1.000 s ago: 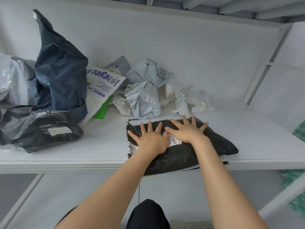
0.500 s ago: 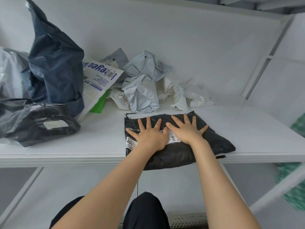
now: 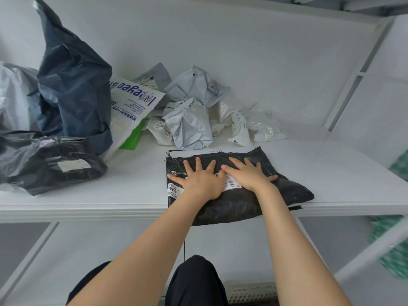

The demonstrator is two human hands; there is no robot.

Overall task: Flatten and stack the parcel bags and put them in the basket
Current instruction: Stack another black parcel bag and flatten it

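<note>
We count two hands and one black bag (image 3: 240, 206) under them. The bag lies flat at the near edge of the white shelf (image 3: 110, 195), its near end hanging over the lip. The left hand (image 3: 201, 182) and right hand (image 3: 247, 175) lie palm down, side by side, with fingers straight and spread, pressing on the bag. They meet over its one white label (image 3: 231, 184). Both forearms reach straight out.

On the far left we count one blue bag (image 3: 75, 89) standing upright, a second black bag (image 3: 50, 164) lying near it and one printed bag (image 3: 130, 107) leaning on the blue one. Behind the hands lie three crumpled grey bags (image 3: 189, 127). Right of these are some pale bags (image 3: 262, 127), too tangled to count.
</note>
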